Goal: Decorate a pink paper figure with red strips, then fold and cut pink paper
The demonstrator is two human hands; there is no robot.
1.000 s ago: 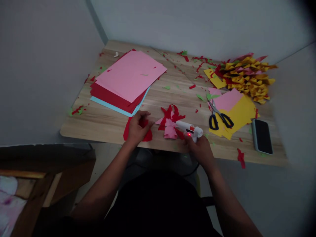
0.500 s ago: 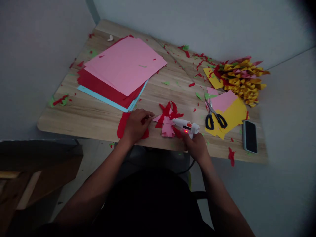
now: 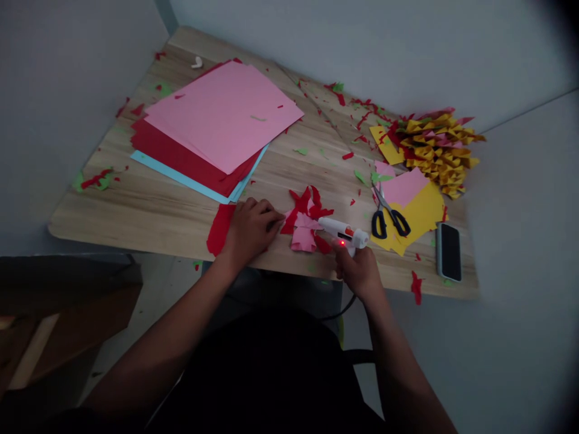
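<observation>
My right hand (image 3: 359, 265) is wrapped round a white glue gun (image 3: 339, 229) with a lit red light. Its nozzle points left, at the edge of a pink and red paper flower (image 3: 304, 226) on the table. On the flower's left side, my left hand (image 3: 256, 229) pinches the tip of a pink petal between its fingertips. Beneath that hand lies a piece of red paper (image 3: 220, 229), partly covered by it.
Pink sheets (image 3: 226, 114) top a stack with red and blue ones. Black-handled scissors (image 3: 389, 220) rest on yellow and pink paper. A phone (image 3: 449, 252) lies at the right edge, below a yellow folded-paper bundle (image 3: 443, 150). Scraps litter the wooden table (image 3: 136, 217).
The view has shifted slightly, moving the table a little left in the frame. Both hands keep their holds, and the nozzle stays beside the flower.
</observation>
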